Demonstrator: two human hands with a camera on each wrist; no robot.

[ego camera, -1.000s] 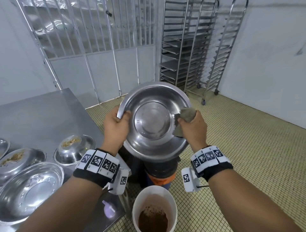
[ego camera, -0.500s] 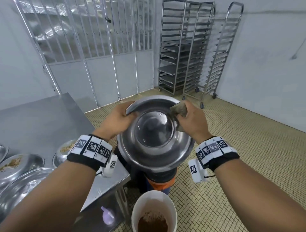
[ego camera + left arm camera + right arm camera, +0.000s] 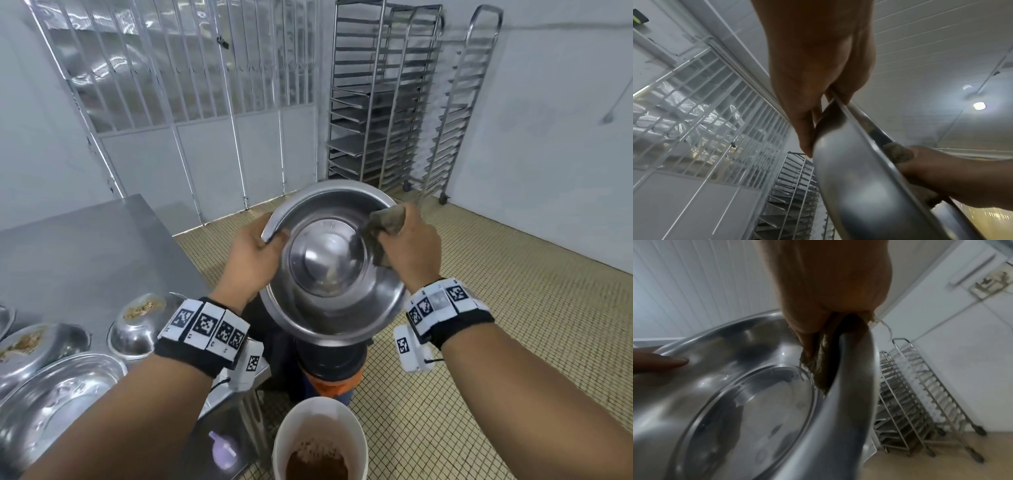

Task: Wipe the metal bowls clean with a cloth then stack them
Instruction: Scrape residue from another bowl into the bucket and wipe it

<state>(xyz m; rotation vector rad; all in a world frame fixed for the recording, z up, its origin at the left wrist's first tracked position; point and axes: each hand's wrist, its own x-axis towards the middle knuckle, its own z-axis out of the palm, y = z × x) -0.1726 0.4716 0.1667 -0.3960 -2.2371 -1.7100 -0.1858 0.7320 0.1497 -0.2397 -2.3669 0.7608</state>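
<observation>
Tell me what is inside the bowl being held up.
The cloth, gripped by the right hand, lies against the inner wall of the bowl. Faint smears mark the flat bottom. The left hand hides part of the rim, and the cloth covers the wall beneath it.

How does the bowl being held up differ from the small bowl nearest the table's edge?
The held bowl is off the table, gripped at its rim by the left hand, with the right hand pressing a cloth inside; the small bowl rests on the table, untouched. The held bowl looks wider. Its inside shows mostly bare metal, while the small bowl holds brownish residue. Both are shiny metal.
</observation>
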